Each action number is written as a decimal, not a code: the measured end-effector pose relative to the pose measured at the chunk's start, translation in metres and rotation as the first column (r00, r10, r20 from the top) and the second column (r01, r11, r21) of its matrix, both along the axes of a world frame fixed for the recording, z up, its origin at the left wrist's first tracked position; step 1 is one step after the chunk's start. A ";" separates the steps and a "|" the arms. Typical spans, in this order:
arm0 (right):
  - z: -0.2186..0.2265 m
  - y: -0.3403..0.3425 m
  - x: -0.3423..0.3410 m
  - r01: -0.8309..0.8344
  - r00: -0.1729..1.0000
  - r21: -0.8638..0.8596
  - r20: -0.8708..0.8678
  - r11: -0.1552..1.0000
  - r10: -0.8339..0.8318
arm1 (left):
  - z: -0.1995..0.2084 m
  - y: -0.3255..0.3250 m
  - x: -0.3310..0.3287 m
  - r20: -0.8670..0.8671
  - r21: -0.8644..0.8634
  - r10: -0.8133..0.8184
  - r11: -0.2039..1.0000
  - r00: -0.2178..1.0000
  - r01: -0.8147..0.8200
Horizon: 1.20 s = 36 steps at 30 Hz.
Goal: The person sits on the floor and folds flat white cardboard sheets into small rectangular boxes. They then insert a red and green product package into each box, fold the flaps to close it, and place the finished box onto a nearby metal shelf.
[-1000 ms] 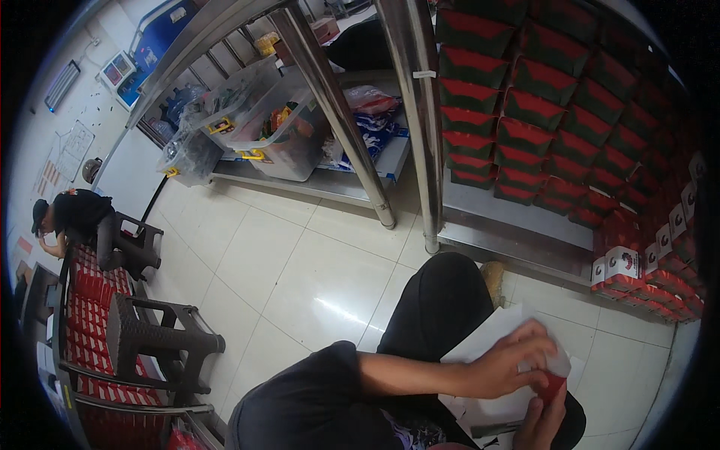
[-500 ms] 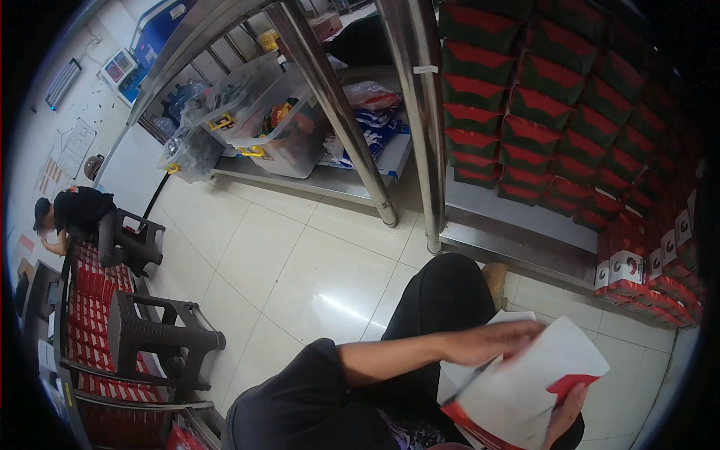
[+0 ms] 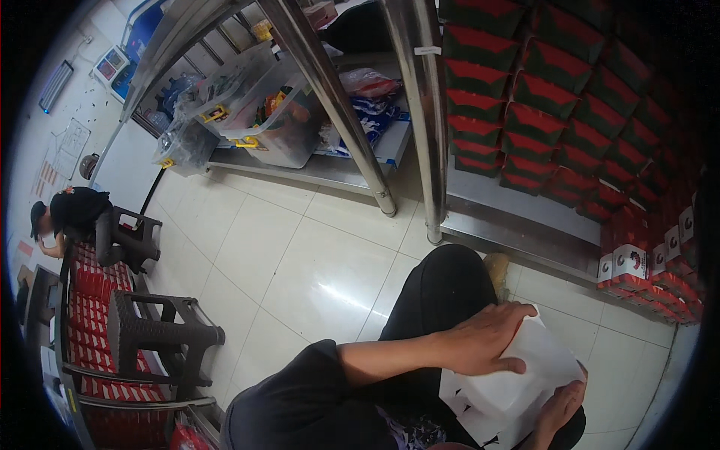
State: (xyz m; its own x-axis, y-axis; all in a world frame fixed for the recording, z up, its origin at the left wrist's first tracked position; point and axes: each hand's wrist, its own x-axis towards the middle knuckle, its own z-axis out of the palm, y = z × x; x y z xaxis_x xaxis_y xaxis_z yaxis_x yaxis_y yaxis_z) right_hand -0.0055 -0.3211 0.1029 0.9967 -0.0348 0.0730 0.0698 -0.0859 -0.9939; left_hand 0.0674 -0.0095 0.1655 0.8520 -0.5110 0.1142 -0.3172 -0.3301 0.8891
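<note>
- Could crease the white card (image 3: pixel 517 390), lying over the lap (image 3: pixel 409 386), through uneven pressure from the left hand (image 3: pixel 476 345), spread along the upper left; cannot tell whether clamped or merely resting there.
- Could slide off through a loosened right hand (image 3: pixel 560 409), now closed around the right edge.
- Could drag the white pieces (image 3: pixel 448 382) beneath, through rubbing.
- Shows mostly white now, without the red patch of half a second ago.

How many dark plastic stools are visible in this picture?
2: the nearer stool at lower left, and the farther stool beneath the seated co-worker. Others may be hidden.
</note>
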 end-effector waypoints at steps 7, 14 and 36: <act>0.072 0.024 -0.014 -0.120 0.993 -0.639 -0.087 0.759 0.084 | -0.028 0.021 -0.020 0.371 0.389 0.031 0.902 0.928 -0.186; 0.022 0.040 -0.058 -0.105 0.976 -0.498 -0.218 0.860 -0.006 | -0.081 -0.005 -0.059 0.219 0.227 0.110 0.961 0.969 -0.161; 0.002 0.072 -0.082 0.081 0.935 -0.294 -0.308 0.952 -0.175 | -0.042 0.008 -0.066 0.136 0.088 0.126 0.986 0.983 -0.138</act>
State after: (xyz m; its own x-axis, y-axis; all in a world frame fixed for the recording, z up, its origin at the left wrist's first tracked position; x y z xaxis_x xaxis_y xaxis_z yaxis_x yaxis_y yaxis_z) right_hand -0.0871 -0.2493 0.1050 0.9545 -0.1890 -0.2307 -0.2843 -0.3427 -0.8954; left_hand 0.0009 -0.0013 0.1236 0.8938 -0.4090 0.1838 -0.3756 -0.4588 0.8052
